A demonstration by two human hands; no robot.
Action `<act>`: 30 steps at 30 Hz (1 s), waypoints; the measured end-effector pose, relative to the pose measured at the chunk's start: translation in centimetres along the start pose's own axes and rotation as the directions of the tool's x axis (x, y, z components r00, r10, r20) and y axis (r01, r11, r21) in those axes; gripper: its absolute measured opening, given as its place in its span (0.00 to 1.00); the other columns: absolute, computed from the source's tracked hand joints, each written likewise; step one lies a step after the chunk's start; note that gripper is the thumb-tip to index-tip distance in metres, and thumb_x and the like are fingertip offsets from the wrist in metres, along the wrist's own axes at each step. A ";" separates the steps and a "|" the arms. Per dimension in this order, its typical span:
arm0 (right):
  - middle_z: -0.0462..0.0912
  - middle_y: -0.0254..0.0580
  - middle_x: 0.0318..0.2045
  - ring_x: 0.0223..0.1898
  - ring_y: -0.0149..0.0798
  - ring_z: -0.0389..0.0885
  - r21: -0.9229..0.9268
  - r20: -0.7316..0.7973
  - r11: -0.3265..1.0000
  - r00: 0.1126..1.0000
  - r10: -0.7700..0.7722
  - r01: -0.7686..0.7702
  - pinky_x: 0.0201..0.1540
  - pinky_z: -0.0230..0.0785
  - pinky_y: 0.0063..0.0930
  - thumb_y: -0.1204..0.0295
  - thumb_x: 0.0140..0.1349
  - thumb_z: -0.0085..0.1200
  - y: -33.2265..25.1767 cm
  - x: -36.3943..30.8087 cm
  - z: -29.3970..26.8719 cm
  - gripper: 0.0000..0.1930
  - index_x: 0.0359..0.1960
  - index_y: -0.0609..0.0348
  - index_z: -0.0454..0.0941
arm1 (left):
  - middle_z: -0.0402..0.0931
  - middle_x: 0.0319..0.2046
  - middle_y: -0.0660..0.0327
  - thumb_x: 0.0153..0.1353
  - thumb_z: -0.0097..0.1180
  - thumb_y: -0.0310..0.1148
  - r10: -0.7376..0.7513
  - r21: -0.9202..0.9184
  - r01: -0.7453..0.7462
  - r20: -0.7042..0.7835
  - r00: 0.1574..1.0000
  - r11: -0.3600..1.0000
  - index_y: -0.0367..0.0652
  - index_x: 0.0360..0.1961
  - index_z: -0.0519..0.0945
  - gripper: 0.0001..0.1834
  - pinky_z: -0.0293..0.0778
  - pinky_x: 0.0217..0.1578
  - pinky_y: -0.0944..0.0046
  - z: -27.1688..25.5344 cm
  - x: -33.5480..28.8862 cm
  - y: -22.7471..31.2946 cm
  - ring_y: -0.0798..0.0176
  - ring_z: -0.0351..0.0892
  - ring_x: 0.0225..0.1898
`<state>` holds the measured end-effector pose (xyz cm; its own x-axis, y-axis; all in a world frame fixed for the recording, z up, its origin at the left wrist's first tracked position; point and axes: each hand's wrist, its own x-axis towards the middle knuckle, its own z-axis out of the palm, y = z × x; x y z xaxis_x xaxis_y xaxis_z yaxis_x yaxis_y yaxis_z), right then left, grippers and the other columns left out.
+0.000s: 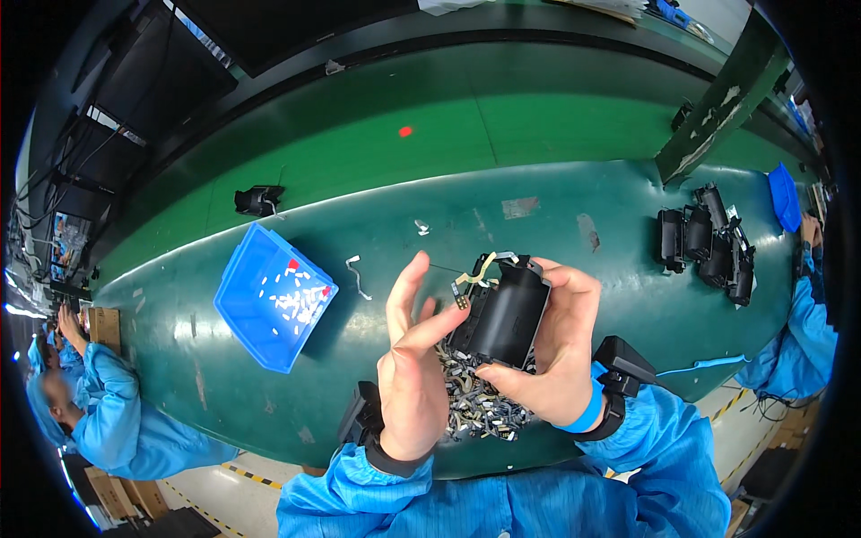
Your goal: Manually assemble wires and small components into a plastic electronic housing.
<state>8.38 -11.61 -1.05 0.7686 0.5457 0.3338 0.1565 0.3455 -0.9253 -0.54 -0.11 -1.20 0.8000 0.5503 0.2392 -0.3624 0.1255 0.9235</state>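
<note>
My right hand is closed round a black cylindrical plastic housing, its thumb on the near lower edge and its fingers along the right side. A short whitish-yellow ribbon cable loops out of the housing's top, ending in a small connector with gold contacts. My left hand is beside the housing with fingers spread. One fingertip lies at or against the connector; whether it presses on it I cannot tell. Below both hands is a heap of small cable pieces with connectors, partly covered by the housing.
A blue bin with small white and red bits stands left. A loose white cable lies beside it. Several black housings are grouped right, near a green post. Another black housing sits far left. Co-workers' sleeves show at both sides.
</note>
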 end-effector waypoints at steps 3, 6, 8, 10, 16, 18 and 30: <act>0.58 0.50 0.57 0.61 0.44 0.65 0.007 0.006 1.000 1.000 -0.008 0.008 0.62 0.61 0.38 0.80 0.38 0.73 0.0 0.1 -0.1 0.47 0.57 0.54 0.51 | 0.47 0.72 0.49 0.70 0.32 0.61 0.016 0.081 -0.016 -0.007 1.000 0.997 0.45 0.48 0.83 0.35 0.35 0.67 0.38 -0.1 -0.1 0.0 0.48 0.41 0.73; 0.58 0.50 0.57 0.61 0.44 0.65 0.001 0.011 1.000 1.000 -0.014 0.014 0.62 0.61 0.38 0.80 0.38 0.73 -0.2 0.1 -0.1 0.47 0.57 0.55 0.50 | 0.47 0.71 0.49 0.70 0.32 0.62 0.042 0.154 -0.039 -0.017 0.999 0.987 0.45 0.48 0.83 0.35 0.37 0.67 0.38 -0.1 -0.1 0.2 0.47 0.42 0.73; 0.59 0.50 0.57 0.61 0.44 0.65 0.006 0.012 1.000 1.000 -0.005 0.005 0.62 0.61 0.38 0.80 0.38 0.73 -0.2 0.1 -0.1 0.47 0.57 0.55 0.51 | 0.48 0.71 0.48 0.69 0.32 0.63 0.054 0.192 -0.047 -0.029 0.998 0.980 0.45 0.47 0.84 0.36 0.38 0.67 0.38 0.0 0.0 0.2 0.47 0.43 0.73; 0.59 0.50 0.57 0.61 0.44 0.65 -0.003 0.015 1.000 1.000 -0.005 0.005 0.62 0.61 0.38 0.80 0.38 0.73 -0.3 0.1 -0.2 0.46 0.57 0.55 0.51 | 0.49 0.71 0.48 0.69 0.32 0.63 0.066 0.229 -0.055 -0.041 0.997 0.972 0.46 0.46 0.84 0.36 0.39 0.67 0.38 0.0 0.0 0.3 0.47 0.44 0.72; 0.59 0.49 0.56 0.60 0.43 0.66 0.010 0.007 1.000 1.000 0.007 -0.007 0.61 0.62 0.38 0.80 0.38 0.73 -0.2 0.1 -0.1 0.46 0.56 0.55 0.51 | 0.51 0.70 0.48 0.68 0.32 0.65 0.094 0.342 -0.057 -0.095 0.991 0.938 0.46 0.43 0.86 0.38 0.43 0.66 0.38 0.2 0.1 0.5 0.47 0.48 0.71; 0.59 0.49 0.56 0.59 0.42 0.66 0.017 0.005 1.000 1.000 0.011 -0.011 0.61 0.62 0.38 0.80 0.38 0.73 -0.2 0.1 -0.1 0.46 0.56 0.55 0.51 | 0.51 0.70 0.48 0.68 0.32 0.65 0.107 0.346 -0.064 -0.107 0.988 0.936 0.45 0.43 0.86 0.38 0.43 0.66 0.39 0.3 0.1 0.5 0.47 0.48 0.71; 0.59 0.49 0.57 0.60 0.43 0.66 0.006 0.023 1.000 1.000 0.008 -0.008 0.62 0.61 0.39 0.79 0.39 0.73 0.0 0.3 -0.3 0.47 0.57 0.55 0.51 | 0.55 0.68 0.46 0.70 0.33 0.61 0.098 0.356 -0.063 -0.080 0.992 0.932 0.44 0.42 0.86 0.35 0.46 0.65 0.42 0.1 0.0 0.7 0.48 0.53 0.69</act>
<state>8.80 -11.69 -1.04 0.7554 0.5657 0.3307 0.1469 0.3456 -0.9268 -0.79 -0.10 -0.56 0.7199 0.6242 0.3037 -0.2186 -0.2114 0.9526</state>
